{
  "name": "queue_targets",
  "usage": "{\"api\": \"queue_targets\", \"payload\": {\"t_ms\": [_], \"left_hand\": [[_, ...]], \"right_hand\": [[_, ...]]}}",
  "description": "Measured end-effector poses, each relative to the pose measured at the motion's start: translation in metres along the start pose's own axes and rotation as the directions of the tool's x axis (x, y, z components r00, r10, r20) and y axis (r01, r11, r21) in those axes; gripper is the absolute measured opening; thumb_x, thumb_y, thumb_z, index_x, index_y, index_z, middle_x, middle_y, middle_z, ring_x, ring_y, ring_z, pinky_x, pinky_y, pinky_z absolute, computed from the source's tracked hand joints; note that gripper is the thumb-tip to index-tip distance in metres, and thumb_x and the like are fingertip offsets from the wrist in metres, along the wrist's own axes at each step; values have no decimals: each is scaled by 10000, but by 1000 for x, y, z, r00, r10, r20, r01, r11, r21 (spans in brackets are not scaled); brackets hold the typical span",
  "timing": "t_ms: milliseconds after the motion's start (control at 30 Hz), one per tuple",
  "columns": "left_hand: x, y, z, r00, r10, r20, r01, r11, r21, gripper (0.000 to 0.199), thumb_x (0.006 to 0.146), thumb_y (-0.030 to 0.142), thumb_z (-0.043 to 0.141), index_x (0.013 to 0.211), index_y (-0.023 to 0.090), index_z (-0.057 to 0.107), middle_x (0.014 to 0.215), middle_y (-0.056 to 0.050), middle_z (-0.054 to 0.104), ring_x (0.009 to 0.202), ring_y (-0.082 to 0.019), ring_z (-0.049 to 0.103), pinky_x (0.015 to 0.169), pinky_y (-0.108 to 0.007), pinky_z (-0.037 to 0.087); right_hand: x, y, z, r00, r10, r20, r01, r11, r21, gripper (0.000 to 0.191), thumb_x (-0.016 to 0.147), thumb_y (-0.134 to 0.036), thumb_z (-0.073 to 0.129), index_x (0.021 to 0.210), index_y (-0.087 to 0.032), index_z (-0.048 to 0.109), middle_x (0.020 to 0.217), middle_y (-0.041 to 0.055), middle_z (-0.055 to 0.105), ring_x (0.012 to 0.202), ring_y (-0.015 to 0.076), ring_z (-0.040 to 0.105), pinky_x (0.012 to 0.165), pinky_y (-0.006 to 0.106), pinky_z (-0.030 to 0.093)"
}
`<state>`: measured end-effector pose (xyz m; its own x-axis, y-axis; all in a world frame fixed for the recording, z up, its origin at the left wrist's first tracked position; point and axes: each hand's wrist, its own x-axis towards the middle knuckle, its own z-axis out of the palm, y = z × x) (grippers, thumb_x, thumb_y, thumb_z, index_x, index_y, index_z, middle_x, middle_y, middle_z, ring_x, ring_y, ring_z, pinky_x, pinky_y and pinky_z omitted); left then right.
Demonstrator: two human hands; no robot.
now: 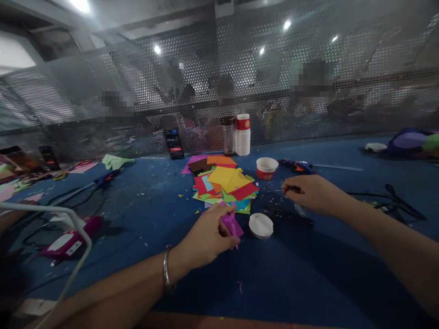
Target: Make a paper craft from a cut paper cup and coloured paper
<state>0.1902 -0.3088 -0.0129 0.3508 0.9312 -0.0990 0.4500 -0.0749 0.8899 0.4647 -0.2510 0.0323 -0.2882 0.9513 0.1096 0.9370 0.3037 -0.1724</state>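
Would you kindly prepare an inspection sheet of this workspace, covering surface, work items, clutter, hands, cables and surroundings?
Surface: blue tabletop, dotted with small paper scraps.
Work items: purple paper at the left hand; coloured paper pile beyond it; white dish to its right.
Clutter: red-and-white cup beyond the white dish; cup stack and clear jar farther back; magenta power strip at left.
Hands: left hand holds the purple paper; right hand curled, contents unclear.
Cables: black cable at right.
Surroundings: perforated screen behind the blue tabletop.

Perforated metal screen (pixel 206 59) behind a blue table (pixel 147 192)
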Motion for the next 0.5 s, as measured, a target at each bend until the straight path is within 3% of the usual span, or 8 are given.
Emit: {"api": "queue_targets", "payload": {"t_ms": [67, 167, 233, 400, 500], "left_hand": [[-1, 4, -4, 998, 59, -33, -55, 993, 106, 675, 694, 245, 733, 1342, 188, 553, 905, -44, 678, 720, -194, 632, 707, -341, 519], [-3, 10, -14, 970, 215, -116, -174, 940, 294, 505, 790, 303, 686, 1280, 206, 613, 1223, -98, 629, 1026, -253, 621, 909, -400, 493], [-5, 13, -19, 943, 300, -142, -229, 898, 375, 391, 872, 302, 593, 1248, 202, 640, 1220, -97, 638, 1096, -252, 588, 967, -411, 462], [-15, 19, -17, 948, 302, -100, -256, 911, 322, 393, 898, 201, 499, 1265, 229, 636, 1197, -86, 637, 862, -181, 613, 759, -333, 535], [-20, 20, -14, 933, 346, -100, -305, 907, 290, 386, 922, 252, 502, 1289, 251, 621, 1260, -87, 614, 1032, -218, 593, 892, -395, 517]], "right_hand": [[0, 0, -1, 1000, -1, -3, 1, 1000, 5, 200, 814, -201, 460, 786, -204, 658, 691, 9, 681, 643, 181, 624, 607, 264, 413], [0, 0, -2, 1000, -17, -2, 17, 1000, 2, 179, 804, -179, 472, 809, -193, 650, 661, 7, 656, 609, 168, 604, 602, 256, 417], [-1, 0, -2, 999, -38, 2, 38, 999, -3, 174, 787, -151, 480, 824, -190, 645, 654, 7, 645, 599, 161, 595, 594, 250, 415], [-1, 0, -1, 997, -78, -10, 77, 996, -47, 228, 776, -101, 469, 893, -179, 649, 705, 31, 673, 620, 173, 610, 593, 263, 408], [-1, 0, -3, 995, -88, -55, 83, 992, -96, 239, 821, -142, 444, 941, -186, 646, 813, 70, 701, 717, 219, 638, 632, 301, 408]]}}
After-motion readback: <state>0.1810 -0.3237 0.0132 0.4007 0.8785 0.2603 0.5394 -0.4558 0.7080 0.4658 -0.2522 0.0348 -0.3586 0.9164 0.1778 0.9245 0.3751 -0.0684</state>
